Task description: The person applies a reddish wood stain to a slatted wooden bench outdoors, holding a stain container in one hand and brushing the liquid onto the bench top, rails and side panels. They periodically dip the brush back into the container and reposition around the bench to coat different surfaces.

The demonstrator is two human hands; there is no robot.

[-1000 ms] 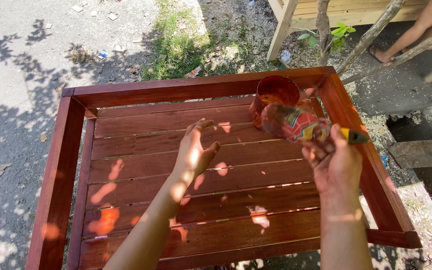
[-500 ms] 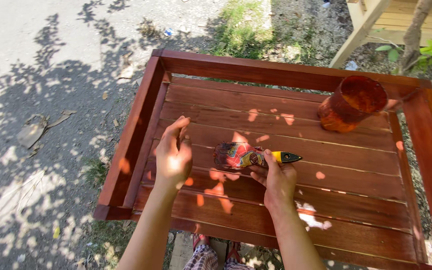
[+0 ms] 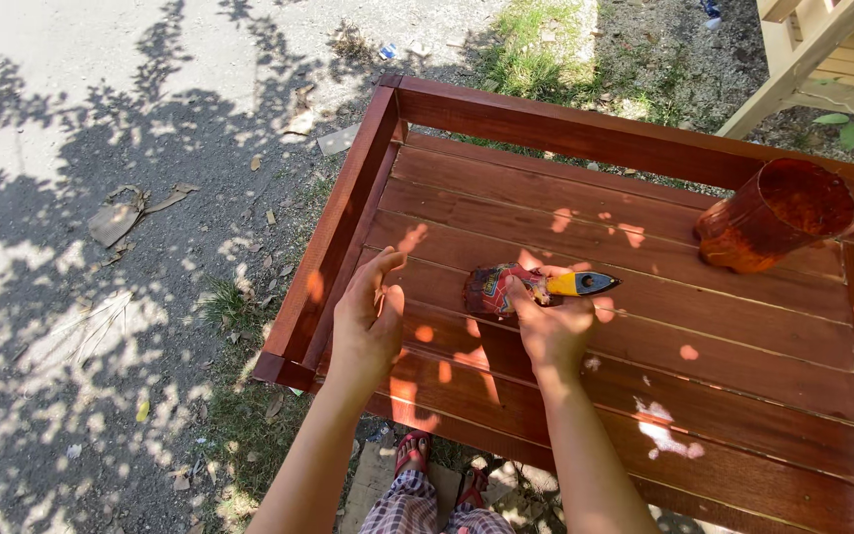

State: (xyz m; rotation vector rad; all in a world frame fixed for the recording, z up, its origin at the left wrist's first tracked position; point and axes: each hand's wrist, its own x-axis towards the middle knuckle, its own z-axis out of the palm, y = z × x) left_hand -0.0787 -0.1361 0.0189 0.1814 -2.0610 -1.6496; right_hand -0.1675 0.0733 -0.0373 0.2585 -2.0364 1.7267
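The right hand [image 3: 554,331] has its fingers clamped on a paintbrush [image 3: 536,287]. The brush has a yellow and black handle, and its red-stained bristles lie on a slat of the red-brown wooden bench [image 3: 585,213], near the left end. The left hand [image 3: 368,321] hovers just beside the brush with its fingers apart and holds nothing.

The slats look shiny and may be wet. If the left hand drops down, it could smear the stain and get sticky. A brush pressed too hard could leave streaks, or drip through the gaps between the slats onto the feet in red sandals [image 3: 437,470] below.

A stained plastic jar [image 3: 773,216] stands tilted at the far right corner, touching the rail. A bump to the bench could tip it and spill it. Its sides are all orange-brown, and no label shows on it.
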